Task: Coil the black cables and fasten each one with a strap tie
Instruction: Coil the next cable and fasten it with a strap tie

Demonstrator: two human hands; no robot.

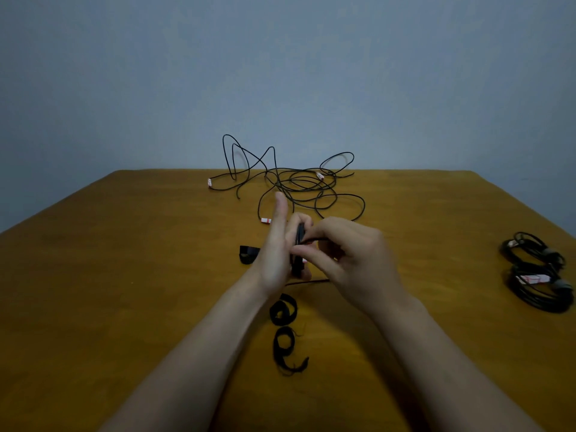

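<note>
Over the middle of the wooden table [124,275], my left hand [276,247] stands edge-on with fingers straight, and a small black cable coil [300,244] is wound around it. My right hand [346,254] pinches the cable's free strand beside that coil. A loose tangle of black cables [299,182] with white-red plugs lies at the far edge. Two black strap ties [283,311] [285,349] lie curled near my forearms. Another strap tie [247,254] lies left of my left hand, partly hidden by it.
Two coiled, tied black cables [533,251] [542,288] lie at the table's right edge. A grey-blue wall stands behind the table. A thin strand [311,281] runs across the wood under my hands.
</note>
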